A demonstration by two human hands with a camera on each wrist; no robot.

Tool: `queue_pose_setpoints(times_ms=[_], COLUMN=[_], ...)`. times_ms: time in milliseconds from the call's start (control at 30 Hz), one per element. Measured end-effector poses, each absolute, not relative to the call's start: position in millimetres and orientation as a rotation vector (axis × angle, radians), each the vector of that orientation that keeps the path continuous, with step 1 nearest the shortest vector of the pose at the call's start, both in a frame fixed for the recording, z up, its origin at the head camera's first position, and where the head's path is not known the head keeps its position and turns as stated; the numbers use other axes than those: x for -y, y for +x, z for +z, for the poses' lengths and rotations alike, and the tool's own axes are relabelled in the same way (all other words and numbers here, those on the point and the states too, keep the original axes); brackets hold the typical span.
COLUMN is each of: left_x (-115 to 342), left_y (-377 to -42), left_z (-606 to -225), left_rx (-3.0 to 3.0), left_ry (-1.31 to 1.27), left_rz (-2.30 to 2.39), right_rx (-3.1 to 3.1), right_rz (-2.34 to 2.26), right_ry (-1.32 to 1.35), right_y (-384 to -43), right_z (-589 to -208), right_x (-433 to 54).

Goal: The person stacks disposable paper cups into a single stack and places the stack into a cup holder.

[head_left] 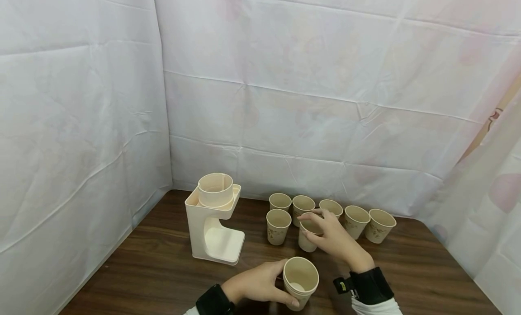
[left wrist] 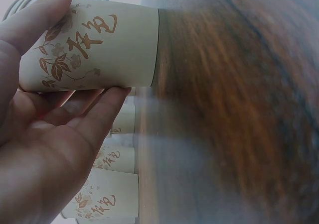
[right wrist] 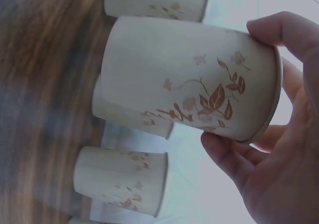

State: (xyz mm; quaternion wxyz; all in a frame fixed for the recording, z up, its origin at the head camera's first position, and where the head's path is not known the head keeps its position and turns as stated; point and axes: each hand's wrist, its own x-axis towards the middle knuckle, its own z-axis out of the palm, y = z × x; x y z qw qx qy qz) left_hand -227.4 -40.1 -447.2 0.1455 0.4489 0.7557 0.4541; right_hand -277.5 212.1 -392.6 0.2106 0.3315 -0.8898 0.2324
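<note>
My left hand grips a small stack of nested paper cups near the table's front, thumb on one side and fingers on the other. Several stacked rims show in the left wrist view, above brown leaf and flower prints on the outer cup. Farther back, my right hand holds a single paper cup by its upper part. The right wrist view shows thumb and fingers on opposite sides of this printed cup near its rim. Its mouth faces up; whether its base touches the table I cannot tell.
Behind the right hand, several paper cups stand in a row near the back curtain. One more cup stands left of the right hand. A cream stand with a round open holder on top occupies the dark wooden table's left side.
</note>
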Motion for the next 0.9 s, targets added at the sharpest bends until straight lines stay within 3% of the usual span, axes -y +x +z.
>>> queue_pose_setpoints(times_ms=[900], left_x=[39.1], left_y=[-226.3], left_z=[-444.9], left_rx=[-2.132], left_ry=[1.251], left_rz=[1.319], right_rx=[2.449], right_rz=[0.707], right_ry=[1.091], right_y=[-220.9], right_z=[-334.0], right_x=[-222.5])
